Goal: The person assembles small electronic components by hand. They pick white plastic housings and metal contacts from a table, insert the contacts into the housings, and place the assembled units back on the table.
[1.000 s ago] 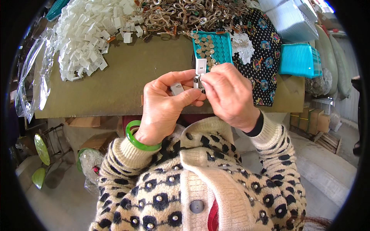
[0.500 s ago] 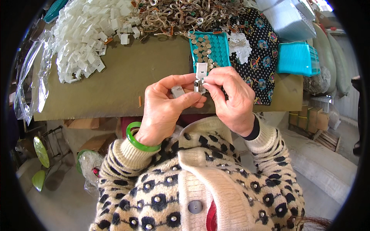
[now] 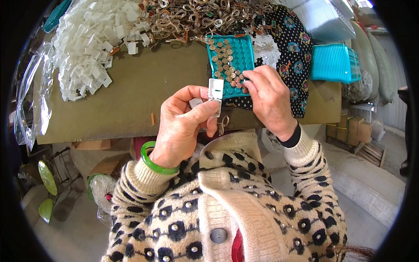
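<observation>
My left hand (image 3: 181, 120) grips a small white plastic battery case (image 3: 215, 88) between thumb and fingers, its lid swung up. A second white plastic piece (image 3: 195, 103) is tucked in the same hand. Below the case hangs a loop of thin wire (image 3: 224, 125). My right hand (image 3: 271, 99) is over the right side of a teal tray (image 3: 241, 54), thumb and forefinger pinched together by the button cells (image 3: 225, 62). Whatever may be between those fingertips is too small to make out. The cells lie loose, mostly along the tray's left and near side.
White plastic cases (image 3: 87, 52) are heaped at the far left of the table (image 3: 131, 96), beside clear plastic film (image 3: 35, 100). Coiled wires (image 3: 192, 19) pile at the back. White pieces (image 3: 266, 50) lie on dotted fabric (image 3: 294, 65). Stacked teal trays (image 3: 334, 63) stand at right.
My right hand has left the case and moved right and away to the button cells in the tray. My left hand, still holding the case, has shifted slightly left.
</observation>
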The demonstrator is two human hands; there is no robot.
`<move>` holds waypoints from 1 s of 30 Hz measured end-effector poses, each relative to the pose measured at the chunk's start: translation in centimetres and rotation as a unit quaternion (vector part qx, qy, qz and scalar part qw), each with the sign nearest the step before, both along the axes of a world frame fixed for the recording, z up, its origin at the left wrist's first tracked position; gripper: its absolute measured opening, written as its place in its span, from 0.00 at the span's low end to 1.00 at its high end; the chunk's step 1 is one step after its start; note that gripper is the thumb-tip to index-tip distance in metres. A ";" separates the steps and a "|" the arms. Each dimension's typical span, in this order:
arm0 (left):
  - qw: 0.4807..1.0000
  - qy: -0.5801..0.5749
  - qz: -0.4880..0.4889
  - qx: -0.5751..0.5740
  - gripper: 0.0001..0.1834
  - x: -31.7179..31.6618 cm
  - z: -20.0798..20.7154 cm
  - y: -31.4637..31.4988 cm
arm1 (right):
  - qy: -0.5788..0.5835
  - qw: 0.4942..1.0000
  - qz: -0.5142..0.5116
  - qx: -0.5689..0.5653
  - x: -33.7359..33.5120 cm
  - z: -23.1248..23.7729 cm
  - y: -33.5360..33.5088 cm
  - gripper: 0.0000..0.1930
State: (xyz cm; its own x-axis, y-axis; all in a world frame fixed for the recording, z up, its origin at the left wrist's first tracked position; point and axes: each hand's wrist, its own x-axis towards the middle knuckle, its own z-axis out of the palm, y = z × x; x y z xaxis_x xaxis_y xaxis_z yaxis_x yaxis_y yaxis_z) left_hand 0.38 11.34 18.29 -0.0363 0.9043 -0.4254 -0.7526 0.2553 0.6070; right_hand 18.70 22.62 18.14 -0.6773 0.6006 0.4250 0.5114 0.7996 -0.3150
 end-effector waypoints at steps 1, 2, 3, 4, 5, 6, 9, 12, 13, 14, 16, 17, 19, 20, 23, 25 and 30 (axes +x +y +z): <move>1.000 -0.004 0.002 0.008 0.09 0.0 -0.1 0.0 | -0.002 1.000 0.000 0.002 0.0 -0.3 0.1 0.08; 1.000 -0.001 0.000 0.008 0.09 -0.1 -0.2 0.0 | -0.004 1.000 -0.001 0.004 0.0 -0.5 0.1 0.09; 1.000 -0.001 0.000 0.015 0.10 -0.1 -0.4 0.1 | -0.006 1.000 -0.001 0.006 -0.1 -0.6 0.1 0.09; 1.000 0.001 -0.002 0.017 0.10 -0.1 -0.6 0.1 | -0.008 1.000 -0.001 0.009 -0.1 -0.7 0.2 0.09; 1.000 -0.008 -0.007 0.028 0.11 -0.2 -0.7 0.2 | -0.009 1.000 -0.002 0.012 -0.2 -0.8 0.2 0.08; 0.999 -0.015 -0.013 0.035 0.12 -0.4 -0.8 0.2 | -0.015 1.000 -0.007 0.008 -0.2 -0.8 0.4 0.08; 0.998 -0.030 -0.024 0.051 0.14 -0.4 -0.9 0.3 | -0.022 1.000 0.012 -0.008 -0.2 -0.6 0.8 0.07; 0.997 -0.048 -0.027 0.060 0.14 -0.5 -0.9 0.3 | -0.010 0.999 0.031 -0.035 -0.5 -0.1 1.3 0.06; 0.996 -0.053 -0.028 0.060 0.14 -0.5 -0.9 0.3 | 0.009 0.998 0.033 -0.044 -0.7 0.1 1.2 0.06; 0.996 -0.061 -0.027 0.061 0.14 -0.6 -1.0 0.3 | 0.032 0.997 0.034 -0.054 -0.9 0.4 1.0 0.06; 0.995 -0.073 -0.025 0.059 0.14 -0.7 -1.1 0.2 | 0.090 0.990 0.029 -0.106 -1.3 1.0 0.3 0.07; 0.994 -0.080 -0.022 0.065 0.14 -0.7 -1.2 0.1 | 0.112 0.987 0.036 -0.112 -1.4 1.4 -0.3 0.07; 0.992 -0.093 -0.019 0.077 0.14 -0.6 -1.5 0.1 | 0.156 0.979 0.048 -0.123 -1.7 2.1 -1.4 0.07; 0.991 -0.103 -0.014 0.082 0.14 -0.6 -1.7 0.1 | 0.161 0.979 0.064 -0.111 -2.0 2.2 -1.7 0.08; 0.987 -0.127 -0.003 0.093 0.14 -0.5 -1.9 0.0 | 0.183 0.978 0.076 -0.070 -2.8 2.3 -2.4 0.09; 0.987 -0.132 0.002 0.097 0.14 -0.4 -2.0 -0.1 | 0.200 0.975 0.080 -0.048 -3.2 2.0 -2.6 0.10; 0.985 -0.150 0.016 0.082 0.13 -0.4 -1.9 -0.3 | 0.182 0.978 0.100 -0.016 -3.5 1.5 -2.8 0.12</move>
State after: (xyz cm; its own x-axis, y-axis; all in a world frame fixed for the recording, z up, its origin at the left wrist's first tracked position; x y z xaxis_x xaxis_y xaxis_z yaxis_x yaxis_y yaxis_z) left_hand 0.01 10.99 16.38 0.0384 0.9621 -0.2698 -0.9107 0.1449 0.3869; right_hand 15.22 19.84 19.64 -0.5901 0.4885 0.6428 0.1952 0.8588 -0.4736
